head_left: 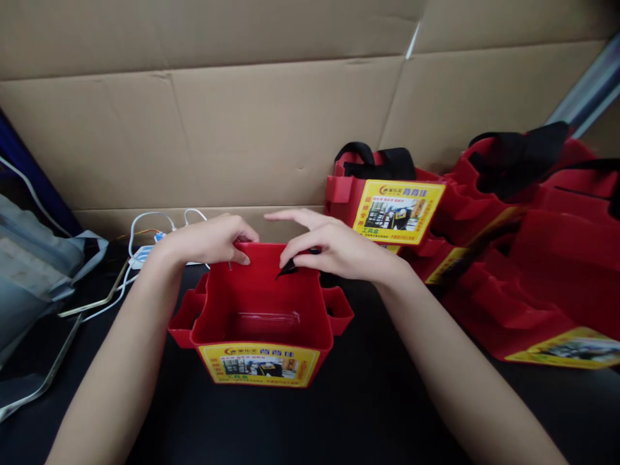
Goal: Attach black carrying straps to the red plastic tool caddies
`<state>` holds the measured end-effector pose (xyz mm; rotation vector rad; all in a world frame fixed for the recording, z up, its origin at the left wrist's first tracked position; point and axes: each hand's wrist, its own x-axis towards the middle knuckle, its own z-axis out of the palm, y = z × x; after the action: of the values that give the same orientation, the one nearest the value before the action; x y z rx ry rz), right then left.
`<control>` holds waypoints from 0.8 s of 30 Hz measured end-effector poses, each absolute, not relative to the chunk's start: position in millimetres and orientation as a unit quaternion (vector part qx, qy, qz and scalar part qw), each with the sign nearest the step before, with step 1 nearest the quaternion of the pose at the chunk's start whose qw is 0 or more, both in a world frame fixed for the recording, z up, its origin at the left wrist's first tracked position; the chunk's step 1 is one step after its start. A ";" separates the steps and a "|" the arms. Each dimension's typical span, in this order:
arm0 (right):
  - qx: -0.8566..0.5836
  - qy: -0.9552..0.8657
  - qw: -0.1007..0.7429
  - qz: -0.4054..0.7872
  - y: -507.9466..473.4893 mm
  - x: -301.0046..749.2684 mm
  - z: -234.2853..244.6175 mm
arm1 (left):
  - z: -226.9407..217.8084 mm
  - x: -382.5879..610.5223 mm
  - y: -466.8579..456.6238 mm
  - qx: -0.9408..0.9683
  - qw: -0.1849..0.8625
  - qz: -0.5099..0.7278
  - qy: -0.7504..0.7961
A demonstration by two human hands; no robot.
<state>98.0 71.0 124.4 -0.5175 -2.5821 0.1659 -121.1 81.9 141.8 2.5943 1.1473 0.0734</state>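
Observation:
A small red fabric tool bag (261,303) with a yellow printed label (259,365) stands open-topped on the dark table in front of me. My left hand (208,239) grips the far rim of the bag, its fingers curled over the edge. My right hand (329,248) is at the far right part of the rim, pinching a black strap (290,266) between thumb and fingers while the index finger points left. A clear plastic sheet lies in the bag's bottom.
More red bags with yellow labels (387,194) (533,258) are piled at the right. A cardboard wall (242,116) stands behind. White cables and a charger (145,252) lie at the back left, beside a grey bag (33,271).

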 end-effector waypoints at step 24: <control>-0.306 -0.934 0.185 -0.012 57.5 121.2 133.4 | 143.5 -95.9 57.5 0.943 0.137 0.155 0.260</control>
<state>121.2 57.5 133.4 -0.8619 -2.6322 -0.0337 -95.9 57.5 143.5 2.7291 0.7530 0.4479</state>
